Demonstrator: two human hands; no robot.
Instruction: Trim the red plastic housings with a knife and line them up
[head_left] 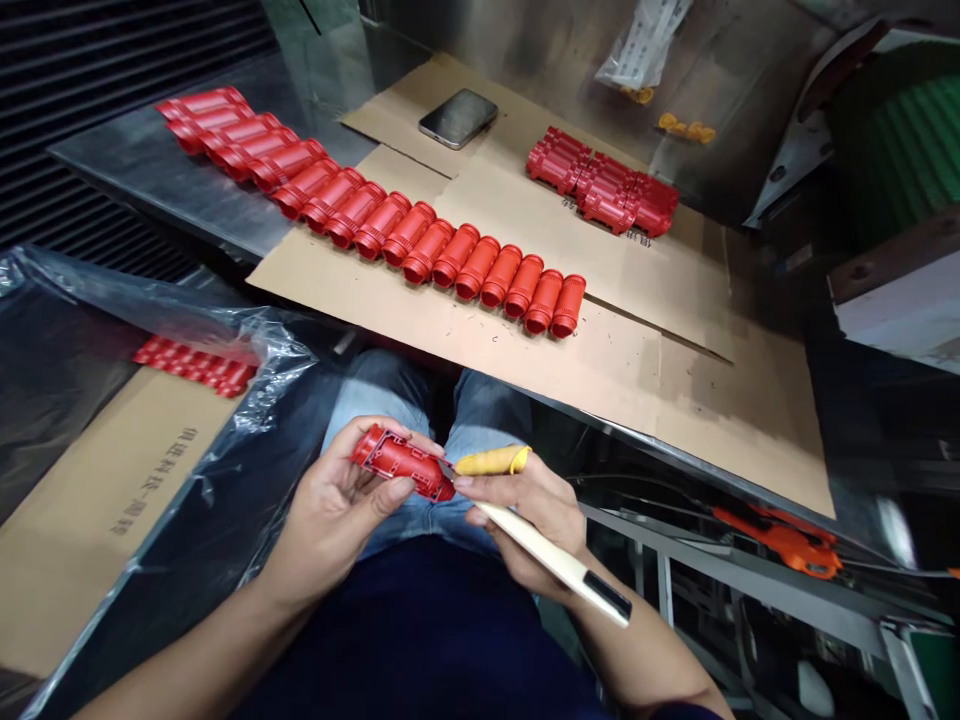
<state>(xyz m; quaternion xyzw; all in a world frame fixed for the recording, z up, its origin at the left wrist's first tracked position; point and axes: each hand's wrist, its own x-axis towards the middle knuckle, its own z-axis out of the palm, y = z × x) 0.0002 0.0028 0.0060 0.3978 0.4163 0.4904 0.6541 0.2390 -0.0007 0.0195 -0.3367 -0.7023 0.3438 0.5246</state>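
Note:
My left hand [337, 505] is closed around a red plastic housing [401, 462], which it holds above my lap. The housing is half-round with a ribbed frame, and its open side faces up. In my right hand [536, 515] is a knife [551, 550] with a cream handle and a black end. Its short dark blade meets the right end of the housing; whether it cuts in I cannot tell. A yellow finger cot [491, 461] covers the right index finger. Along the bench edge lies a row of several red plastic sleeves [427, 250].
Flat cardboard [675, 400] covers the bench. Farther back lie a phone [459, 118], a group of red housings [604, 190] and yellow finger cots [686, 128]. A plastic-lined box [82, 510] stands at the left with red parts inside. An orange tool [795, 545] is below the bench at right.

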